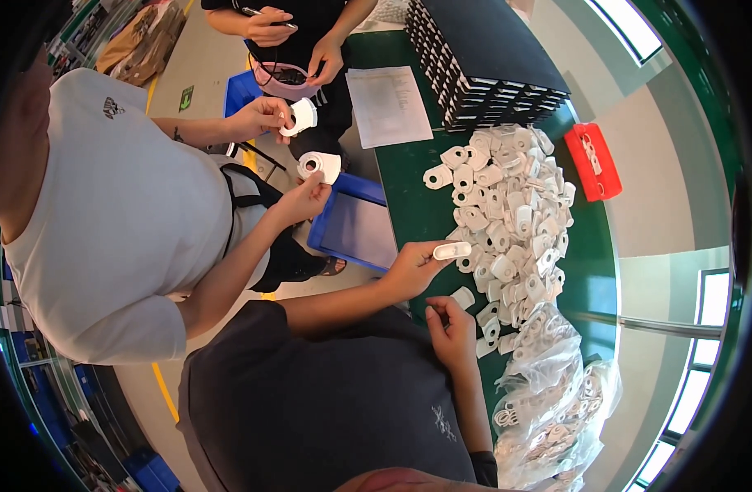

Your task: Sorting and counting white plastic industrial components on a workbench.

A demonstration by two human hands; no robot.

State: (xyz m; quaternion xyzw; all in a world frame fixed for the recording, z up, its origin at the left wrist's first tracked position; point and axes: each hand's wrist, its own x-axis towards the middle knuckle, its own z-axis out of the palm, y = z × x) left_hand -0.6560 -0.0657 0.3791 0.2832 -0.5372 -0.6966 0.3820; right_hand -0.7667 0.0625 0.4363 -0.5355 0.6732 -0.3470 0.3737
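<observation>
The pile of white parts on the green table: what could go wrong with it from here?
The pile is heaped loosely, so a nudge might send pieces sliding across the table. The left hand holds one white part at the pile's edge; if it slipped, it could get mixed in with the others. The crumpled clear plastic bag meets one end of the pile, so tugging it might drag pieces along.

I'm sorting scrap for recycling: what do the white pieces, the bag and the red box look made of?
White pieces: probably hard plastic, smooth, with moulded-looking rounded edges and holes.
Bag: likely thin plastic film, see-through, shiny and crinkled.
Red box: seemingly plastic, evenly coloured; painted metal remains possible.
</observation>
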